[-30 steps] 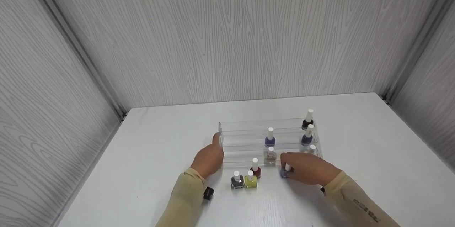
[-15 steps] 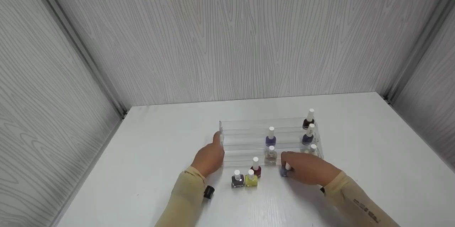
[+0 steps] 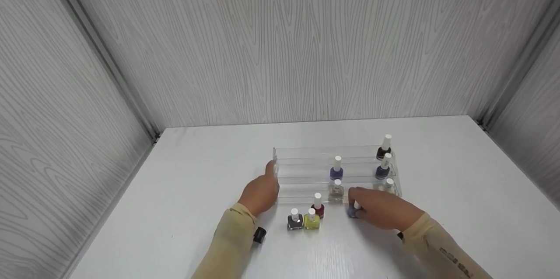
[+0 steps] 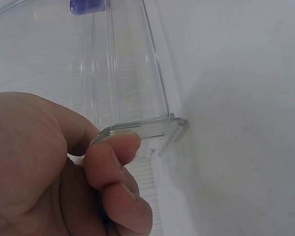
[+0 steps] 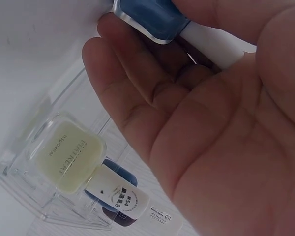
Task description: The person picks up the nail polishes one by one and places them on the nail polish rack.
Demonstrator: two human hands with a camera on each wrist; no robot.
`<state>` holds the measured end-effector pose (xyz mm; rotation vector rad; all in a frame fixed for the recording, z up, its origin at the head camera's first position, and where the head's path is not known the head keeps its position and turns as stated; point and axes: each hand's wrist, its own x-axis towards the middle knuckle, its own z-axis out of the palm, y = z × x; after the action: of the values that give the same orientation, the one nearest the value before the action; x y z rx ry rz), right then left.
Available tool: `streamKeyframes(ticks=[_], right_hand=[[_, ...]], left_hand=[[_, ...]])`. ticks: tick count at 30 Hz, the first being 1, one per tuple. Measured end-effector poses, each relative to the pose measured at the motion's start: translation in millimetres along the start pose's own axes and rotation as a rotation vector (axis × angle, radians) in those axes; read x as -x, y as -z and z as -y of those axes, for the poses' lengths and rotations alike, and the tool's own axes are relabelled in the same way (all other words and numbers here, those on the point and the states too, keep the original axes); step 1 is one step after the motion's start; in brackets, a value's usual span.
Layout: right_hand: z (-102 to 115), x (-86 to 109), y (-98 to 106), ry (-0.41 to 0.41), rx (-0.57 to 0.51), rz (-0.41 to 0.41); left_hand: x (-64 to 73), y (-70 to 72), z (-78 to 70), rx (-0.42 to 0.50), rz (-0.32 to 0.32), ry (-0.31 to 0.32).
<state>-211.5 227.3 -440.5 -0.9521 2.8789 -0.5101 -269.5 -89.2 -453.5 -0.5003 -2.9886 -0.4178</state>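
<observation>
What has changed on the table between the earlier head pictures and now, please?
Nothing has visibly changed; the whole head view has only shifted slightly. The left hand still grips the left end of the clear rack, and the right hand still holds the blue bottle. The grey, yellow and red bottles and those in the rack stay as they were.

The white table (image 3: 210,169) has a flat, pale top with a soft sheen near the front. On it stands 1 clear rack (image 3: 302,180). Just in front of that, 3 small bottles stand upright: the gray bottle (image 3: 295,222) and yellow bottle (image 3: 312,222) side by side, the red bottle (image 3: 320,211) behind, slightly right of the yellow.
</observation>
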Motion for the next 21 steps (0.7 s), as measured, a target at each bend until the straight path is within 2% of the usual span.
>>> streamKeyframes(ticks=[5,10,17,21], right_hand=[[1.5,-0.8,1.4,-0.031,-0.005,0.020],[-0.3,-1.1,0.6,-0.011,-0.009,0.020],[-7.7,-2.4,1.6,0.036,-0.002,0.012],[-8.0,-3.0,2.2,0.019,-0.031,0.042]], left_hand=[[-1.3,2.2,-0.7,-0.004,0.008,0.000],[-0.2,1.5,-0.9,0.026,0.028,0.024],[-0.7,-0.3,-1.6,-0.014,-0.008,-0.019],[-0.9,0.4,-1.6,-0.018,0.001,-0.009]])
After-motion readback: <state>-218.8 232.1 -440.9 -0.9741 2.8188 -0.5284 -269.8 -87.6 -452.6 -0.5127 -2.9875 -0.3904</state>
